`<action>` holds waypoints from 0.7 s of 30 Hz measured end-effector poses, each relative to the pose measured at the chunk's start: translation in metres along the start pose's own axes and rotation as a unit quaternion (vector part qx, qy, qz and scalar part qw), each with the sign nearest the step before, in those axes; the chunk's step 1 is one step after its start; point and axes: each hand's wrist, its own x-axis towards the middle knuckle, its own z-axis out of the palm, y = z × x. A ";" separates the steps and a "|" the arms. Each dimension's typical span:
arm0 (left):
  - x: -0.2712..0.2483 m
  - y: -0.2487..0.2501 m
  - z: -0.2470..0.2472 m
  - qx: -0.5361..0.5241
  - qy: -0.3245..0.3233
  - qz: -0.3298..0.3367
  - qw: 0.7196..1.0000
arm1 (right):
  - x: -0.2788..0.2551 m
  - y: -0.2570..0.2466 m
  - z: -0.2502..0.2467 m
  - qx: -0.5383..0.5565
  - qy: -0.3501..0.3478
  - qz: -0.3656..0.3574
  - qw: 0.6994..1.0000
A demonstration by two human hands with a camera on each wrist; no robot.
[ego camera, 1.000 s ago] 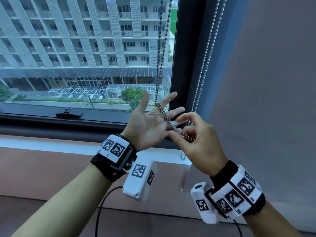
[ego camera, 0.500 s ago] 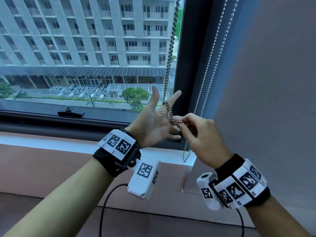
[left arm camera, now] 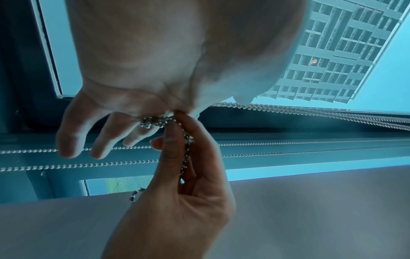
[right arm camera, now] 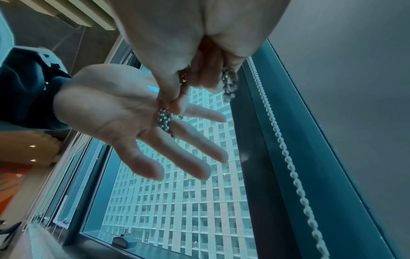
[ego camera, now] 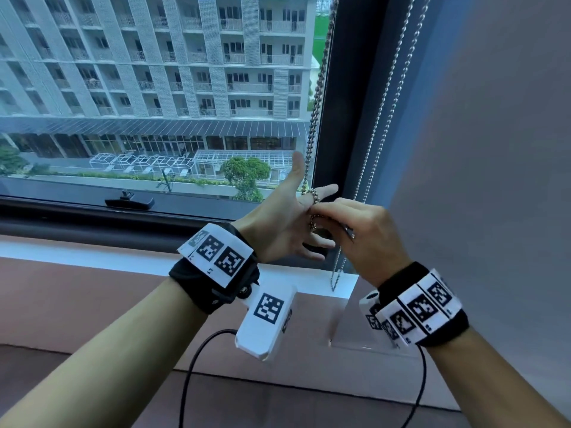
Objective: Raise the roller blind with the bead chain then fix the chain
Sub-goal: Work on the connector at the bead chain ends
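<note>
An upper-floor room in a city building, at its window.

We stand at a large dark-framed window (ego camera: 340, 118) with a pale sill (ego camera: 92, 248) and a latch handle (ego camera: 129, 201) on the lower frame; outside and below us we see a multi-storey apartment block (ego camera: 154, 57) with rows of balconies, glass canopies and trees, while a grey roller blind (ego camera: 494, 149) and bead chains (ego camera: 383, 103) hang at the right edge of the window.

apartment block (ego camera: 160, 57), window handle (ego camera: 129, 201), tree (ego camera: 247, 174)
</note>
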 end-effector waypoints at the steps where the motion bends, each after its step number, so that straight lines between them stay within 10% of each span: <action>1: 0.000 0.000 -0.001 0.009 0.002 -0.002 1.000 | 0.000 0.001 0.001 -0.003 0.010 0.004 1.000; 21: 0.002 0.002 -0.002 0.035 -0.044 -0.010 0.998 | 0.011 -0.003 -0.001 -0.065 0.044 0.187 0.979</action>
